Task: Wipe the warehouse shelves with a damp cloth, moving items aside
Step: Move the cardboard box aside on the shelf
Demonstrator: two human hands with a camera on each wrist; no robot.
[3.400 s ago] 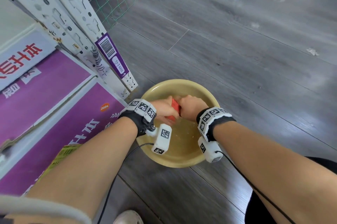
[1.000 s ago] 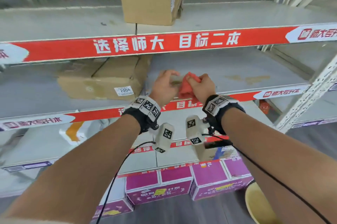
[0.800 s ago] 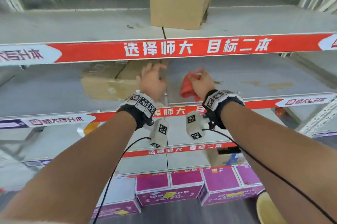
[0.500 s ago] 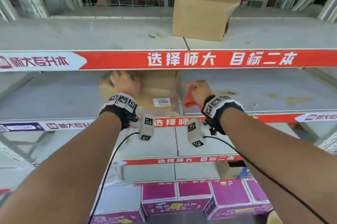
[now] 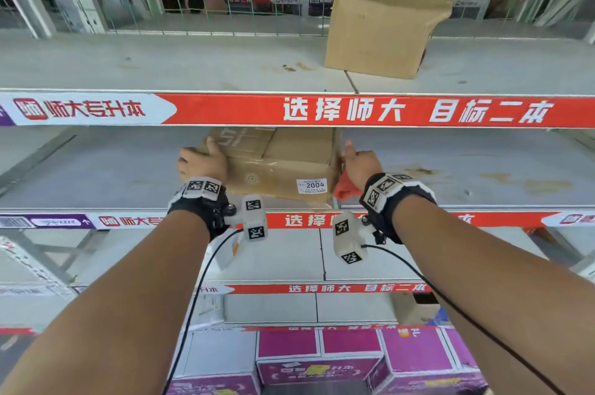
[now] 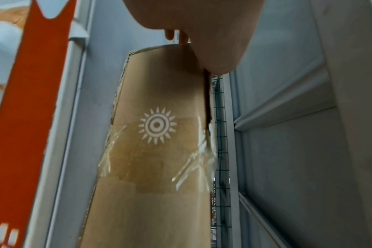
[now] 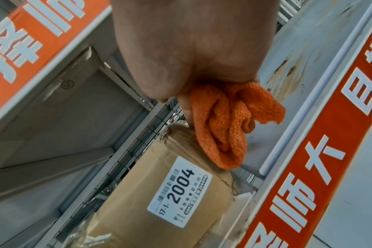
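Orange cloth [image 7: 227,127] bunched in right hand [image 5: 360,166], fingers curled round it, hand set against right end of cardboard box [image 5: 280,166] on second shelf [image 5: 96,175]. Left hand [image 5: 201,163] flat against box's left end, fingers straight. Box labelled 2004, near shelf's front edge; brown stains [image 5: 521,180] to its right.

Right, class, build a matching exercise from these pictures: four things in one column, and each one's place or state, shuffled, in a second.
Things:
1. orange cloth
2. box labelled 2004
3. plain cardboard box
4. purple boxes

Places or states:
A. on the top shelf
B. bunched in the right hand
C. at the bottom of the rack
D. between both hands, left hand at its left end

Pairs: 1-B, 2-D, 3-A, 4-C
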